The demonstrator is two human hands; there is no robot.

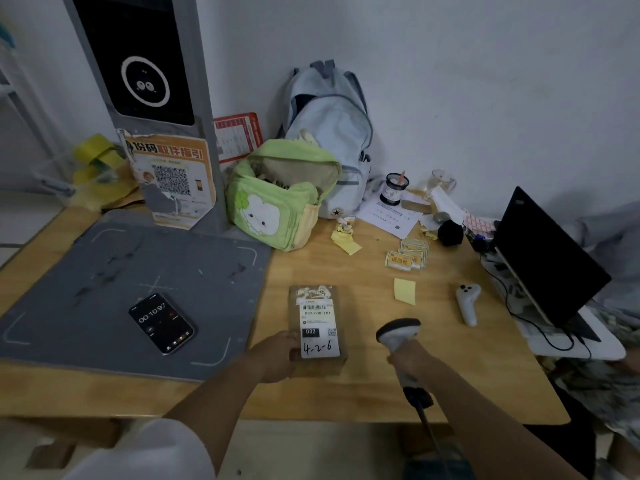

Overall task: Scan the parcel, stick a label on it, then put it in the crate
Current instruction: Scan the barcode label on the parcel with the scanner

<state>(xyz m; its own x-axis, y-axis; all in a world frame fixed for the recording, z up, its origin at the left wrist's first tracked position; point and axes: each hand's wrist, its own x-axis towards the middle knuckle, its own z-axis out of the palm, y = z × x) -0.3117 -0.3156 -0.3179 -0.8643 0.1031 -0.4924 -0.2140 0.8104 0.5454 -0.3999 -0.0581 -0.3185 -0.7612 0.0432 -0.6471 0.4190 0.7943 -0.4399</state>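
A small brown parcel lies on the wooden table near its front edge, with a white shipping label on top marked "4-2-6". My left hand rests against the parcel's near left corner and holds it. My right hand grips a grey barcode scanner, whose head points toward the parcel from the right. Yellow labels lie in a small stack further back on the table. No crate is in view.
A grey mat with a phone covers the table's left. A green bag and a pale backpack stand at the back. A laptop, a white controller and a yellow note lie at the right.
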